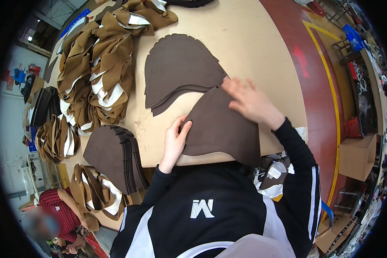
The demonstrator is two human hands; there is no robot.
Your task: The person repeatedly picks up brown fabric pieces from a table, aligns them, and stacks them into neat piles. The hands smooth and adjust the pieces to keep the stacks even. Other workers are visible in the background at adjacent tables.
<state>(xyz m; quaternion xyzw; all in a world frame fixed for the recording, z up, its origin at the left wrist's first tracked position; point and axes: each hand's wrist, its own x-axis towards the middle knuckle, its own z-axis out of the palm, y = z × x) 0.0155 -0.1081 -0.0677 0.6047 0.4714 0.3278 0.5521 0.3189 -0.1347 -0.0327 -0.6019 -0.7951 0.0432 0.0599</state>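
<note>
In front of me a dark brown cut panel (221, 124), curved along its lower edge, lies at the table's near edge and hangs partly over it. My left hand (175, 139) pinches its left edge, thumb on top and fingers underneath. Over the panel's upper right edge is my right hand (251, 102), its fingers stretched out and slightly blurred; whether it touches the panel I cannot tell. Just beyond lies a stack of similar dark brown panels (182, 64) with notched rims, its near corner meeting the held panel.
Heaps of tan pieces with white backing (112, 64) cover the left of the table (241, 38). A fanned stack of dark panels (109, 150) sits at the near left. Another person (62, 210) works at lower left. Cardboard boxes (357, 157) stand right, past a red floor strip (307, 86).
</note>
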